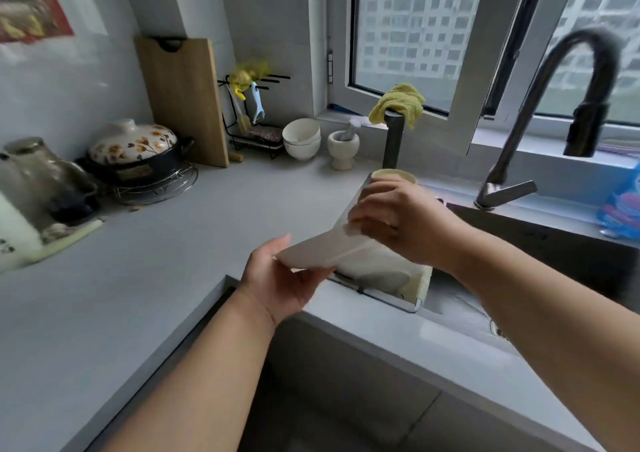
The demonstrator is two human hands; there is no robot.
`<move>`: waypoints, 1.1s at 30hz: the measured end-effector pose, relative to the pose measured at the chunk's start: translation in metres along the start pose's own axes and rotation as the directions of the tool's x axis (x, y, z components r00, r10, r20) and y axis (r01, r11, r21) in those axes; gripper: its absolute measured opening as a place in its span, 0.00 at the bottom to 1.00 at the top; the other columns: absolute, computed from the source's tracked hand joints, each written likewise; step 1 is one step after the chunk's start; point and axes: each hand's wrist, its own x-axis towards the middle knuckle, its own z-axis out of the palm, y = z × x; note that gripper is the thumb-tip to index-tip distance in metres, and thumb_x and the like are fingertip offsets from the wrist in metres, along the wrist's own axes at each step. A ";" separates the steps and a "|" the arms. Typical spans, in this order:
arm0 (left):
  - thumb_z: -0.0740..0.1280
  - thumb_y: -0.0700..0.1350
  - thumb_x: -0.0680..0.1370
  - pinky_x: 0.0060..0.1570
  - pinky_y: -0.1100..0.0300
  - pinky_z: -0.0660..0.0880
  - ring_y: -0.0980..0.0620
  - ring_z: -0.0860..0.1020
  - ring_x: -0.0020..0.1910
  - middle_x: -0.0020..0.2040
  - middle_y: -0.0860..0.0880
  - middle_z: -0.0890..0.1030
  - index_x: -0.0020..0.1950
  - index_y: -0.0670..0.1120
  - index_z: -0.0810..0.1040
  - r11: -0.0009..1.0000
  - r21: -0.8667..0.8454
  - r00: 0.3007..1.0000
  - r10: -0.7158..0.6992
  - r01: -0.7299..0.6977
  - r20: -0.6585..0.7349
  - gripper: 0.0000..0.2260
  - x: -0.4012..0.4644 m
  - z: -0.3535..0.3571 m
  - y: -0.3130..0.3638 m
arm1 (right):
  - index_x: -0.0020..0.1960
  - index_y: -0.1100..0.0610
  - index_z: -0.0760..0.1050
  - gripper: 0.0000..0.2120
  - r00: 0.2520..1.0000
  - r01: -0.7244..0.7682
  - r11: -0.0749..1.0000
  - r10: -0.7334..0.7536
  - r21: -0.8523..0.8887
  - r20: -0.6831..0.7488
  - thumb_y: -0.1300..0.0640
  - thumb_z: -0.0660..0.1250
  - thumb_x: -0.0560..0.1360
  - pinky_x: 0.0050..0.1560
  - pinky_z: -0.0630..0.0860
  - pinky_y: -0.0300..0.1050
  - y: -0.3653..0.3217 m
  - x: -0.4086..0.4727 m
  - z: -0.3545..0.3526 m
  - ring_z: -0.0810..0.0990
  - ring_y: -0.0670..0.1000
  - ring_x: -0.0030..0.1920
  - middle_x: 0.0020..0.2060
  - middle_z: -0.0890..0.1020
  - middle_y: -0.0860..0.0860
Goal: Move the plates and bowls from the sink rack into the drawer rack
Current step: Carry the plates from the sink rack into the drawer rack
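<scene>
White plate (pixel 313 252) looks hard, smooth and easy to break. Left hand (pixel 280 278) holds its low edge, right hand (pixel 398 219) pinches the top, above the sink rack (pixel 408 301). Grip both edges.

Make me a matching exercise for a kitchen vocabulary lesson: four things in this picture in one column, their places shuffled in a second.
Things:
1. cloth
2. cutting board
3. clay pot
4. plate

Places:
A. on a wire trivet
B. between both hands
C. draped over a dark post
D. leaning against the wall

Pairs: 1-C, 2-D, 3-A, 4-B
</scene>
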 end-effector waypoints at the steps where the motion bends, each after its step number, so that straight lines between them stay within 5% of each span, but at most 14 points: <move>1: 0.54 0.44 0.80 0.28 0.51 0.81 0.36 0.78 0.55 0.56 0.33 0.79 0.66 0.33 0.70 1.000 0.011 0.999 0.024 -0.024 -0.025 0.20 -0.016 -0.003 -0.008 | 0.42 0.59 0.83 0.09 1.000 0.019 0.999 -0.019 0.032 -0.001 0.55 0.68 0.73 0.46 0.73 0.42 -0.015 -0.009 0.003 0.78 0.53 0.38 0.36 0.82 0.52; 4: 0.50 0.35 0.74 0.28 0.50 0.81 0.37 0.80 0.45 0.44 0.35 0.83 0.59 0.34 0.73 0.989 0.045 0.981 0.143 -0.139 -0.131 0.18 -0.060 -0.022 -0.035 | 0.40 0.59 0.82 0.16 0.997 -0.065 0.981 0.069 0.183 -0.016 0.47 0.66 0.74 0.45 0.72 0.40 -0.051 -0.034 0.012 0.76 0.49 0.40 0.36 0.81 0.50; 6: 0.50 0.34 0.73 0.30 0.48 0.81 0.36 0.79 0.47 0.48 0.36 0.82 0.59 0.36 0.74 0.967 0.066 0.951 0.254 -0.246 -0.177 0.19 -0.085 -0.041 -0.050 | 0.44 0.57 0.81 0.15 0.965 -0.223 0.941 0.250 0.255 -0.079 0.46 0.65 0.75 0.49 0.69 0.38 -0.066 -0.048 0.022 0.73 0.46 0.46 0.41 0.79 0.48; 9: 0.54 0.35 0.74 0.38 0.45 0.81 0.36 0.80 0.51 0.52 0.37 0.82 0.60 0.39 0.75 0.932 0.092 0.894 0.362 -0.351 -0.265 0.17 -0.118 -0.065 -0.062 | 0.54 0.53 0.78 0.14 0.834 -0.511 0.815 0.547 0.274 -0.070 0.45 0.63 0.76 0.57 0.64 0.41 -0.084 -0.063 0.044 0.67 0.46 0.54 0.49 0.73 0.46; 11: 0.56 0.37 0.75 0.38 0.46 0.81 0.37 0.80 0.50 0.52 0.38 0.82 0.60 0.40 0.75 0.917 0.107 0.860 0.398 -0.385 -0.318 0.15 -0.139 -0.079 -0.069 | 0.57 0.55 0.75 0.20 0.751 -0.630 0.698 0.659 0.341 0.039 0.41 0.61 0.76 0.53 0.68 0.45 -0.096 -0.067 0.059 0.70 0.49 0.50 0.47 0.73 0.48; 13: 0.57 0.38 0.76 0.35 0.48 0.81 0.38 0.80 0.49 0.50 0.39 0.82 0.59 0.41 0.75 0.902 0.111 0.834 0.430 -0.418 -0.346 0.14 -0.159 -0.092 -0.076 | 0.59 0.56 0.73 0.24 0.643 -0.722 0.460 0.722 0.517 0.256 0.38 0.59 0.75 0.47 0.72 0.48 -0.115 -0.065 0.071 0.74 0.50 0.42 0.45 0.76 0.51; 16: 0.57 0.38 0.76 0.30 0.52 0.80 0.39 0.80 0.45 0.46 0.40 0.82 0.57 0.41 0.76 0.884 0.086 0.811 0.457 -0.459 -0.367 0.13 -0.189 -0.112 -0.084 | 0.59 0.58 0.73 0.18 0.533 -0.690 -0.118 0.585 0.714 0.611 0.46 0.58 0.78 0.41 0.77 0.49 -0.156 -0.061 0.080 0.79 0.53 0.35 0.44 0.79 0.59; 18: 0.57 0.38 0.76 0.28 0.54 0.78 0.40 0.80 0.44 0.45 0.40 0.82 0.57 0.41 0.76 0.871 0.063 0.783 0.468 -0.488 -0.409 0.12 -0.209 -0.129 -0.090 | 0.56 0.58 0.74 0.13 0.542 -0.648 -0.267 0.496 0.713 0.678 0.52 0.56 0.80 0.42 0.79 0.52 -0.184 -0.059 0.082 0.81 0.55 0.36 0.40 0.83 0.58; 24: 0.59 0.40 0.78 0.29 0.55 0.79 0.41 0.80 0.44 0.47 0.40 0.82 0.59 0.42 0.75 0.843 0.053 0.689 0.471 -0.535 -0.550 0.11 -0.284 -0.207 -0.110 | 0.53 0.60 0.75 0.12 0.551 -0.686 -0.287 0.396 0.668 0.735 0.57 0.56 0.78 0.36 0.78 0.49 -0.276 -0.045 0.109 0.81 0.56 0.34 0.37 0.82 0.59; 26: 0.60 0.42 0.80 0.37 0.50 0.80 0.40 0.80 0.47 0.51 0.39 0.82 0.61 0.42 0.74 0.842 0.077 0.640 0.462 -0.534 -0.614 0.12 -0.310 -0.239 -0.118 | 0.52 0.61 0.76 0.12 0.526 -0.727 -0.279 0.361 0.628 0.770 0.58 0.56 0.77 0.35 0.78 0.49 -0.309 -0.041 0.125 0.80 0.57 0.33 0.36 0.82 0.59; 33: 0.57 0.53 0.83 0.38 0.52 0.79 0.45 0.81 0.48 0.50 0.42 0.82 0.54 0.43 0.79 0.837 0.319 0.346 0.489 -0.445 -0.801 0.16 -0.420 -0.350 -0.155 | 0.48 0.61 0.76 0.11 0.490 -0.850 -0.136 0.148 0.508 0.859 0.58 0.57 0.77 0.32 0.76 0.46 -0.438 -0.035 0.181 0.78 0.55 0.29 0.31 0.80 0.58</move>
